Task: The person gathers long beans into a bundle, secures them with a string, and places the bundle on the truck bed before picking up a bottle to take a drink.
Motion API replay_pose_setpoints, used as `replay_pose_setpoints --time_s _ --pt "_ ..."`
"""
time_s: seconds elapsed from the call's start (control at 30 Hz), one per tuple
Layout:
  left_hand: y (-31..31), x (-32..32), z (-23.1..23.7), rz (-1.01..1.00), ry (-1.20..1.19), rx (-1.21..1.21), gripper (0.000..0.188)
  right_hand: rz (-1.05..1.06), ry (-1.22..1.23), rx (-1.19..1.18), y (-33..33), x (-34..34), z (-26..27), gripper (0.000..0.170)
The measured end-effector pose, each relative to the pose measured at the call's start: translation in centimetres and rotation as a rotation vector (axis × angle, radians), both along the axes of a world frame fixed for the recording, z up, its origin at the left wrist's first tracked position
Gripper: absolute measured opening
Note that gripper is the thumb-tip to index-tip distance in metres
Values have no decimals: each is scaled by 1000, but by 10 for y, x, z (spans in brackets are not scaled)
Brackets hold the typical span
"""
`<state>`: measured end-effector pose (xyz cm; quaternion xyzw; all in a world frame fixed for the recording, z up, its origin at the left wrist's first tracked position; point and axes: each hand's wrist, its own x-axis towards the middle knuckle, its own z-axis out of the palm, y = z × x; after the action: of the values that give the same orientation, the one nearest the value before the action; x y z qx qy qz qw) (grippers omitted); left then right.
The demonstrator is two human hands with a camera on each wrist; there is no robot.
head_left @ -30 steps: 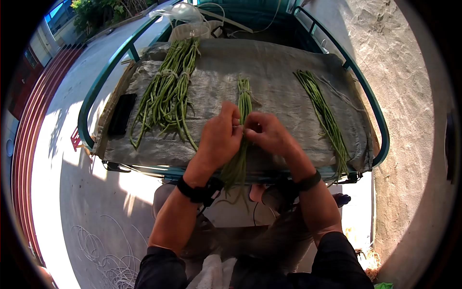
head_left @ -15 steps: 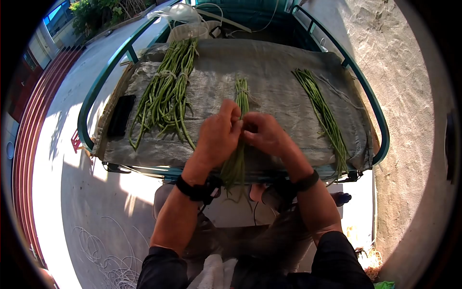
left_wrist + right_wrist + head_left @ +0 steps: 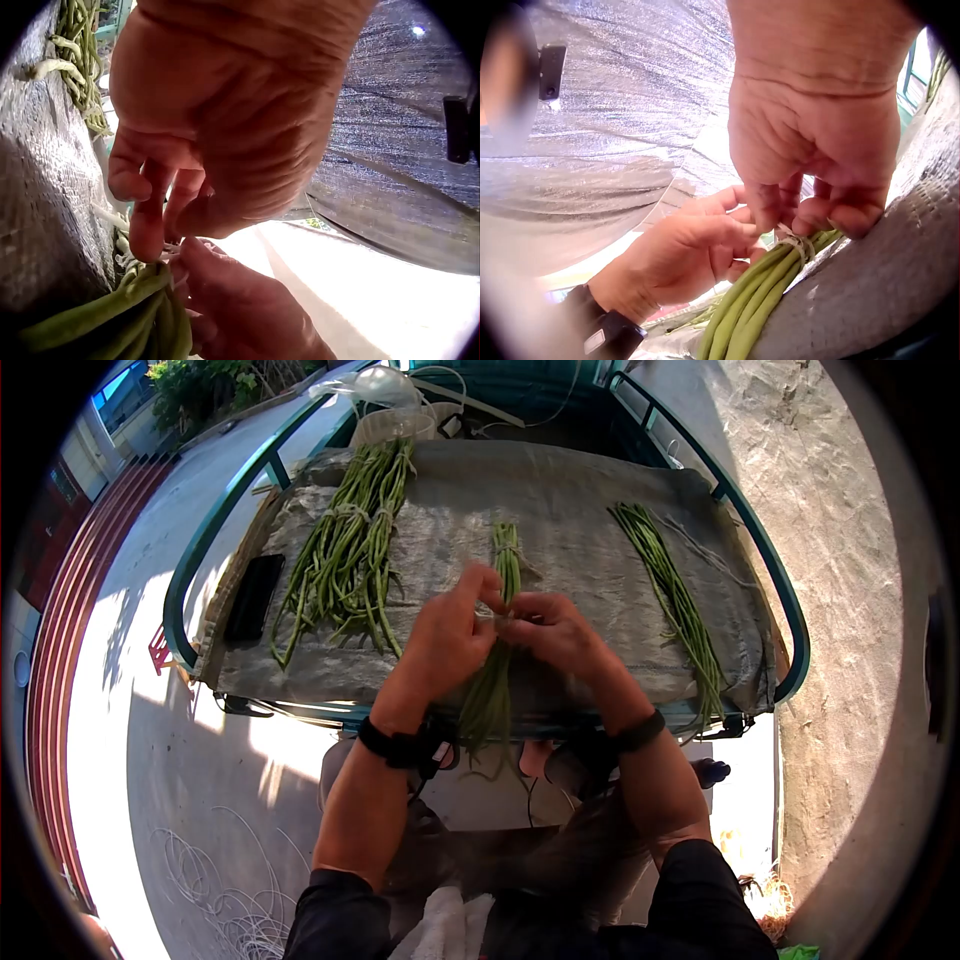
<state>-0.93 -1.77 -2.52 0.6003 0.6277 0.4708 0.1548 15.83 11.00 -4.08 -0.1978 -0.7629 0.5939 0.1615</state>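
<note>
A slim bundle of green long beans lies lengthwise before me on a grey cloth. Pale string circles the bundle at my fingers, and another tie shows near its far end. My left hand pinches the string from the left side, thumb against fingers. From the right, my right hand meets it, thumb and fingertips pinching the string at the knot. In the left wrist view both hands' fingertips crowd together over the beans, partly hiding the string. The beans' lower ends hang past the cloth's near edge.
A large tied bunch of long beans lies at left, beside a black phone. A loose row of beans lies at right. Green rails flank the cart bed, and a white bucket stands behind.
My right thumb and fingers have closed together at the string, where a gap showed earlier. My left hand has shifted slightly. The bean bundle stays in place.
</note>
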Motion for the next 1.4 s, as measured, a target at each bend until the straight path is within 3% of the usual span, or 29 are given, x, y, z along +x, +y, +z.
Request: replay_pose_setpoints --time_s 0.3,0.4,0.57,0.7,0.93,1.13,1.4 --pt "0 -5 -4 -57 28 -22 33 -21 -1 -179 4 3 -3 20" --pt "1 -4 -7 12 102 -8 26 -45 -31 -211 3 1 1 19" --pt "-5 -5 -5 68 13 -129 17 -66 -63 -258 7 1 1 21" --pt "-6 -4 -1 29 -89 -173 19 -105 -62 -313 5 1 3 19" --pt "-5 -2 5 0 -68 -239 23 -100 -16 -323 8 2 -3 19" --pt "-7 -4 5 9 -65 -248 23 -75 -114 -187 7 3 7 10" --pt "-6 -7 2 16 -77 -287 22 -3 -36 66 6 0 8 10"
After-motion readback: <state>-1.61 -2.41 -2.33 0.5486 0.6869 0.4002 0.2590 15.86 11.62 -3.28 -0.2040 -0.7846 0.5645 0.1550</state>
